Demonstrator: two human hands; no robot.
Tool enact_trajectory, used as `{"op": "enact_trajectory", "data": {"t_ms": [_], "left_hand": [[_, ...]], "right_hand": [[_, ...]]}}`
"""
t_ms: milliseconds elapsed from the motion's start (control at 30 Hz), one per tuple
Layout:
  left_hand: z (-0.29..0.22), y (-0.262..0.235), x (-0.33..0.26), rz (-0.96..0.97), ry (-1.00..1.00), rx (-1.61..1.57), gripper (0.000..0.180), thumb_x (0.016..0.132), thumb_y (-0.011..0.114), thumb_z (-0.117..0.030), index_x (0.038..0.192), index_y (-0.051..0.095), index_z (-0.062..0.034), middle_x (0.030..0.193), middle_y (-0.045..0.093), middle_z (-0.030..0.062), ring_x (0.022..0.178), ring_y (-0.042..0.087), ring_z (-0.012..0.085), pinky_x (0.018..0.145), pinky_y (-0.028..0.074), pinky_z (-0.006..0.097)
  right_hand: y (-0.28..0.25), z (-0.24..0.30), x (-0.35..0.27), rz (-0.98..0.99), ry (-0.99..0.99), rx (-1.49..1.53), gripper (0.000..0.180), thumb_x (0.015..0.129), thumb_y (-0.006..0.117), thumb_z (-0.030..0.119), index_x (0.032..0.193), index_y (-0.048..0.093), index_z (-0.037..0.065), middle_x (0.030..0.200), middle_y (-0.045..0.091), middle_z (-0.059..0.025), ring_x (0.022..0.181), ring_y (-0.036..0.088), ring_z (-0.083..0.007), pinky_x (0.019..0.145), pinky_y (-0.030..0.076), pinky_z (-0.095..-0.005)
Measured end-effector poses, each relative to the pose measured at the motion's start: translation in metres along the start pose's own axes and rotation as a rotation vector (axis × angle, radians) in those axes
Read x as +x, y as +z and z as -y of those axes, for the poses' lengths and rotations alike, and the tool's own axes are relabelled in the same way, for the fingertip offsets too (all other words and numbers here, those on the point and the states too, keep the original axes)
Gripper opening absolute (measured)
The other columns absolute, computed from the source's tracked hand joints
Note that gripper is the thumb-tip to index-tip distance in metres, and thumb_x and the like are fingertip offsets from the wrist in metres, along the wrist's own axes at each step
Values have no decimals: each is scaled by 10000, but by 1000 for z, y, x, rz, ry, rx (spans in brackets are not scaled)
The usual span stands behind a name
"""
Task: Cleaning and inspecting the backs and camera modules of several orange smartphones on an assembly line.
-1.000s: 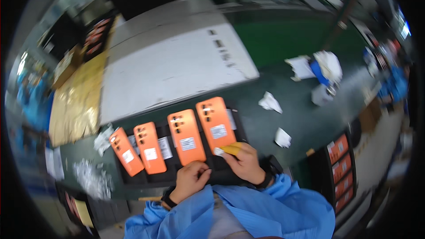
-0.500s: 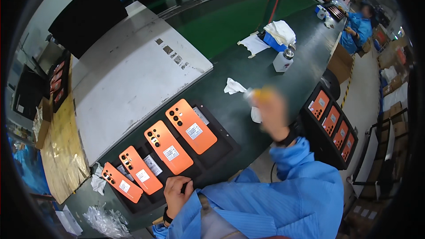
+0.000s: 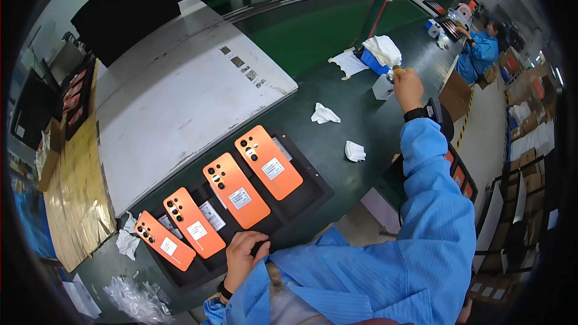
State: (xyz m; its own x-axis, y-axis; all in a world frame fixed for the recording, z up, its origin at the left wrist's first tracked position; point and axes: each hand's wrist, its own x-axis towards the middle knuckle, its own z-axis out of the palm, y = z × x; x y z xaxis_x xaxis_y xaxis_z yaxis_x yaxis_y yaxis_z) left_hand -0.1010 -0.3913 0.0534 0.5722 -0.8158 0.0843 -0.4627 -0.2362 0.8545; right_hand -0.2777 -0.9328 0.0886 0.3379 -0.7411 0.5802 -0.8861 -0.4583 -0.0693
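At the far right of the bench, my right hand (image 3: 408, 89) has its fingers closed round the metal top of a white dispenser bottle (image 3: 382, 88), partly covering it. My left hand (image 3: 244, 257) rests loosely curled at the near edge of a black tray (image 3: 301, 171), with nothing seen in it. Several orange phones stand in the tray, backs up, each with a white label; the nearest to my left hand is one phone (image 3: 238, 191), and the rightmost phone (image 3: 268, 162) lies farther off.
Two crumpled white wipes (image 3: 326, 113) (image 3: 355, 151) lie right of the tray. Behind the bottle is a blue box (image 3: 374, 62) of white cloths. A large pale board (image 3: 186, 96) covers the left. Clear plastic bags (image 3: 138, 301) lie near left. A co-worker (image 3: 480, 54) sits far right.
My right hand has moved away and to the right, from beside the wipes to the dispenser bottle's top. The left hand stays at the tray edge. The view has shifted slightly.
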Motion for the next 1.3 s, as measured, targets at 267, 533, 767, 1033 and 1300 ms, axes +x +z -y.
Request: {"op": "enact_trajectory", "data": {"t_ms": [267, 533, 767, 1033, 1300], "left_hand": [[3, -5, -3, -9, 13, -2, 173, 790, 781, -79, 944, 712, -44, 950, 706, 102, 894, 662, 291, 772, 541, 372], [12, 1, -1, -11, 96, 4, 179, 801, 776, -97, 958, 703, -52, 947, 692, 97, 898, 656, 285, 763, 542, 371], [-6, -4, 4, -13, 216, 131, 248, 779, 778, -95, 1009, 698, -50, 1026, 679, 91, 933, 646, 303, 786, 551, 386], [-13, 18, 13, 167, 238, 414, 699, 779, 792, -297, 1399, 534, -105, 1500, 444, 136, 1349, 433, 387, 1078, 414, 492], [5, 32, 15, 205, 310, 599, 886, 728, 835, -324, 1504, 437, -168, 1597, 336, 116, 1395, 376, 394, 1081, 362, 505]], "right_hand": [[4, 10, 8, 121, 61, -46, 188, 912, 617, 252, 1005, 759, 170, 996, 686, -140, 906, 686, -359, 755, 540, -488], [9, -10, 23, 133, -26, -115, 225, 932, 607, 287, 1033, 749, 146, 1012, 707, -145, 939, 688, -376, 765, 538, -513], [-38, 71, -13, 32, -249, 369, 227, 925, 693, 249, 1040, 746, 60, 910, 707, -145, 809, 677, -311, 699, 515, -403], [-61, 259, -152, 96, -826, 877, 178, 809, 757, 106, 984, 738, 84, 844, 627, -68, 761, 612, -268, 656, 492, -374], [-31, 278, -166, 77, -917, 783, 190, 786, 726, 99, 973, 755, 126, 864, 616, -34, 779, 584, -263, 722, 460, -403]]}}
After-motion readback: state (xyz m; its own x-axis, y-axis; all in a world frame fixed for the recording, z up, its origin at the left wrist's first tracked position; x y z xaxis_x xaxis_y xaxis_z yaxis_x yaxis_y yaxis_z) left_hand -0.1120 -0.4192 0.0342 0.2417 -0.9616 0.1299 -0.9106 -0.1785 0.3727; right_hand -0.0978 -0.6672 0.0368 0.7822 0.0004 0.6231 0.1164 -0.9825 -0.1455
